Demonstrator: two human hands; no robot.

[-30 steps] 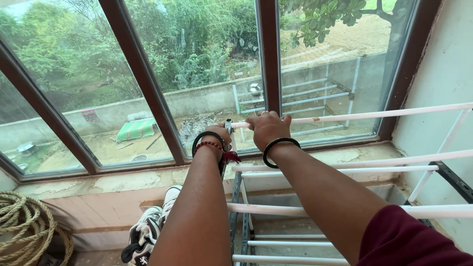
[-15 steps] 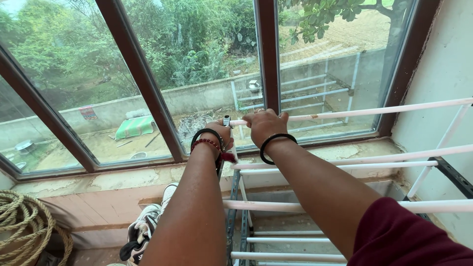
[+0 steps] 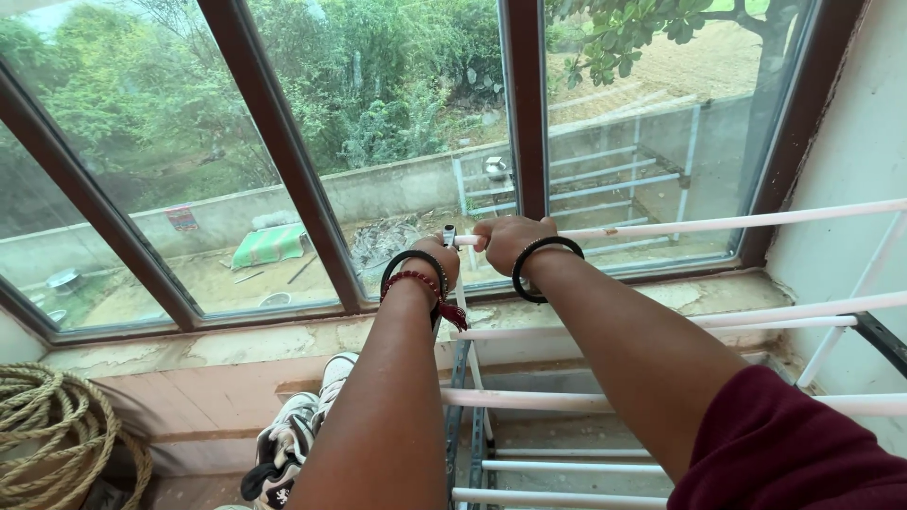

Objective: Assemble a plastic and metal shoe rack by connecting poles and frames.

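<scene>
Both hands up on drying rack, top rail (image 3: 718,224), running off toward 3 o'clock along window. Right hand (image 3: 510,242) wrapped tight round rail near its left end, knuckles up, black band on wrist. Left hand (image 3: 436,260) just beside it at 9 o'clock, curled closed at rail's end cap, black band plus red bead bracelet. Lower rails (image 3: 661,321) below forearms. Rope coil (image 3: 47,434) at 8 o'clock on floor, sneakers (image 3: 293,444) near 7 o'clock under window sill (image 3: 236,345).
</scene>
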